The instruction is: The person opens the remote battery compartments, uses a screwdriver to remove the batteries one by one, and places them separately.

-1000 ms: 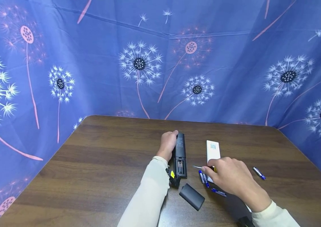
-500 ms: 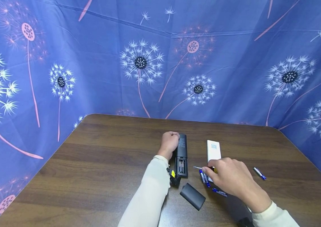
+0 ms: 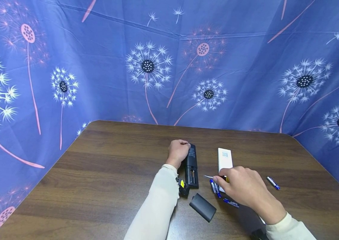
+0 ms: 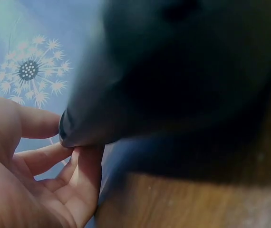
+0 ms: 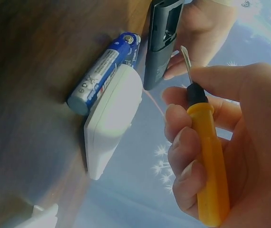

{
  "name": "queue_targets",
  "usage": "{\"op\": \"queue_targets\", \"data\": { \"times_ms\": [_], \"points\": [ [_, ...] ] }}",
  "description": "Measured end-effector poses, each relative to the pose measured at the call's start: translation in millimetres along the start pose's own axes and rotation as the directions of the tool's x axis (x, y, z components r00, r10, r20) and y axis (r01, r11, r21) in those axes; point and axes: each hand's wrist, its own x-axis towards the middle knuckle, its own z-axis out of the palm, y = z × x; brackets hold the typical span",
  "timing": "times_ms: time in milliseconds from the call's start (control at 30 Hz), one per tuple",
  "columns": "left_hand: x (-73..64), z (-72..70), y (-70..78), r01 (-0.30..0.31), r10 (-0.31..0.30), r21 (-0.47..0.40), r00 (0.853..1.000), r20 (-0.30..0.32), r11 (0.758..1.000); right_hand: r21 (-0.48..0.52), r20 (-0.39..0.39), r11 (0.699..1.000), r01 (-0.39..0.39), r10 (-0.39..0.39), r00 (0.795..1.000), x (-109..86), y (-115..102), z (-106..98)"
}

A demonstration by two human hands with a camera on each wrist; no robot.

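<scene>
My left hand [image 3: 177,153] grips the far end of a black remote control [image 3: 191,160], thumb and fingers on its edges. The remote's back faces up with its battery compartment [image 3: 192,175] uncovered; something thin shows inside it. In the left wrist view the remote [image 4: 183,76] is dark and blurred, pinched at its end. My right hand [image 3: 242,185] holds a screwdriver [image 5: 209,166] by its yellow handle, its thin metal shaft pointing toward the remote without touching it. The black battery cover [image 3: 203,207] lies on the table in front of the remote.
A white remote-like device [image 3: 225,158] lies partly under my right hand. Blue-and-white batteries [image 3: 215,188] lie beside it, with another pair [image 3: 231,203] nearer me and one battery [image 3: 273,183] at the right. A patterned blue cloth [image 3: 169,66] hangs behind the wooden table [image 3: 112,173].
The black remote has tilted in my left hand, and the compartment shows less of its inside. The left fingers have shifted slightly over its far end. The right hand and screwdriver stay put.
</scene>
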Motion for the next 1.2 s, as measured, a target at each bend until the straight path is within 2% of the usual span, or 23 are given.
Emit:
{"op": "queue_targets", "data": {
  "times_ms": [233,500,867,1033,1200],
  "points": [
    [-1.1,-1.2,1.8,0.034,-0.034,0.040,0.999,0.001,0.999,-0.006,0.001,1.000,-0.003,0.003,1.000,0.1,-0.1,0.3],
    [-2.0,-4.0,4.0,0.049,-0.044,0.115,0.998,-0.048,0.992,0.000,0.001,1.000,-0.011,0.011,1.000,1.3,-0.2,-2.5],
    [-5.6,-0.7,6.7,0.031,-0.025,0.131,0.999,-0.046,0.991,0.013,0.049,1.000,-0.023,0.022,0.999,1.9,-3.9,0.4],
    [-6.3,-1.4,7.2,0.047,-0.045,0.106,0.999,-0.022,0.993,0.003,0.034,1.000,-0.026,0.026,0.999,1.2,-2.5,0.6],
    [-7.6,-2.6,7.2,0.040,-0.038,0.104,0.999,-0.018,0.994,-0.001,0.017,1.000,-0.020,0.020,1.000,0.8,-0.7,0.6]
  ]
}}
